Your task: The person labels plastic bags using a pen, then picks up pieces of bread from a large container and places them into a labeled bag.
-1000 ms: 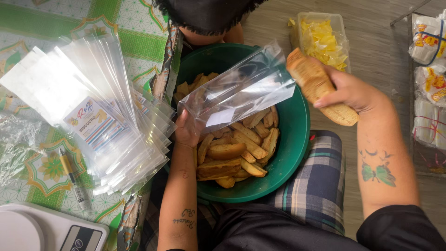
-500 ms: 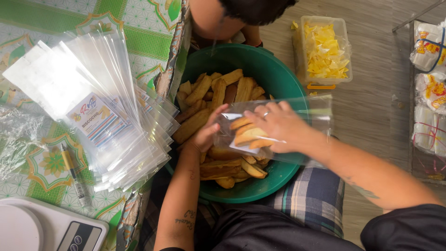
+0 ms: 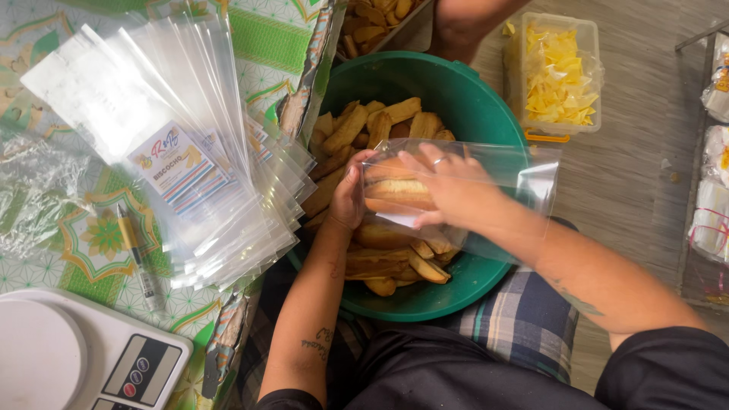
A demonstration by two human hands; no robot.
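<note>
A clear plastic bag (image 3: pixel 524 178) lies sideways over a green basin (image 3: pixel 463 95) full of long toasted bread sticks (image 3: pixel 357 125). My left hand (image 3: pixel 351 199) grips the bag's closed end at the left. My right hand (image 3: pixel 449 190) is inside the bag, fingers around a bread stick (image 3: pixel 395 187) that lies with another one at the bag's bottom. The basin rests on my lap over checked shorts.
A fanned stack of clear labelled bags (image 3: pixel 175 152) lies on a green patterned mat (image 3: pixel 91 235) at left, with a pen (image 3: pixel 135 254) and a white scale (image 3: pixel 83 364). A clear tub of yellow pieces (image 3: pixel 558 76) stands at upper right. Another person's arm (image 3: pixel 471 23) reaches in at top.
My right hand went from holding a bread stick up at the right to pushing it into the bag. The bag dropped lower over the basin, and the view shifted slightly.
</note>
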